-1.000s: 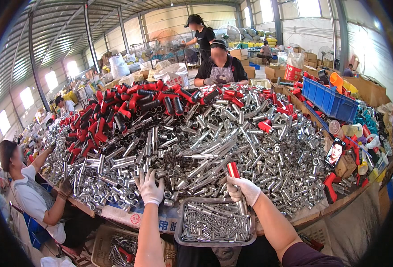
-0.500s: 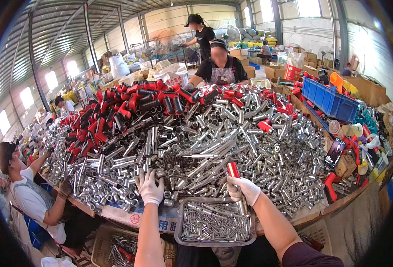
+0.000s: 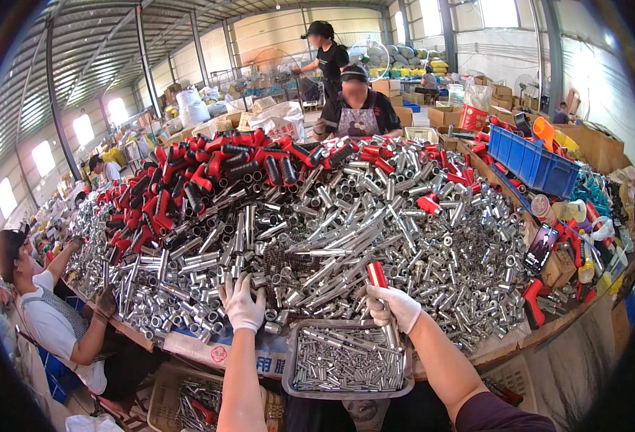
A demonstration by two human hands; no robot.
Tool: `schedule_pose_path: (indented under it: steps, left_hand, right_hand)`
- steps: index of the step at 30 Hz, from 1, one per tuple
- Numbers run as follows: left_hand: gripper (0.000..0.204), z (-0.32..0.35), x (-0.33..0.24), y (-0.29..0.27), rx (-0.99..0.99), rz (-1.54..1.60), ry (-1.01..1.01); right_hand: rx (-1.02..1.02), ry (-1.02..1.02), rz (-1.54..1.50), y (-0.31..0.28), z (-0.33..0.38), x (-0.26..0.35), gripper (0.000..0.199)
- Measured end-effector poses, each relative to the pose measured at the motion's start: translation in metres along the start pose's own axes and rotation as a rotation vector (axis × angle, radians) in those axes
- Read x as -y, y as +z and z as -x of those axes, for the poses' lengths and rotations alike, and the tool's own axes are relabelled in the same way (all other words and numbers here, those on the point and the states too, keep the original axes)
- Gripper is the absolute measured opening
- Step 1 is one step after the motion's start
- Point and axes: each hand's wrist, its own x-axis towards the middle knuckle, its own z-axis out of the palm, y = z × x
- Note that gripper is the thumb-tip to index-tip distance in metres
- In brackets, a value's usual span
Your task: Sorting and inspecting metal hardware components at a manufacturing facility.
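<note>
A brown bench (image 3: 504, 348) bears heaped silver metal parts (image 3: 346, 245), a grey rectangular plastic tray (image 3: 350, 394) at its near edge; a white-gloved left hand (image 3: 243, 304) lies spread, the white-gloved right hand (image 3: 396, 307) grips a red-and-silver metal cylinder (image 3: 376, 274) over the tray.

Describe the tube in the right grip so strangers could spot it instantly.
Find the heap of metal parts, then the grey tray at its near edge. Above the tray's right side, the white-gloved right grip holds the tube; its red upper end stands out from the silver parts around it.
</note>
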Motion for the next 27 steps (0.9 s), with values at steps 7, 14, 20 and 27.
schedule_pose_path:
  steps: [7,14,20,27]
  left_hand:
    - [0.046,0.0001,-0.0015,-0.0014,0.002,-0.01,-0.002]
    - [0.046,0.0003,-0.0009,-0.0008,-0.002,-0.012,0.0]
    - [0.046,0.0002,-0.0011,-0.0015,0.003,-0.021,0.002]
    - [0.046,0.0001,-0.0013,-0.0017,0.012,-0.005,-0.009]
  right_hand:
    - [-0.009,-0.002,0.008,-0.0007,0.0001,0.0002,0.021]
    - [-0.008,0.002,0.008,-0.0022,-0.0009,-0.0009,0.02]
    - [-0.006,0.002,0.004,-0.0018,-0.0006,-0.0006,0.02]
    - [0.002,0.001,0.003,-0.0012,0.0,-0.0001,0.021]
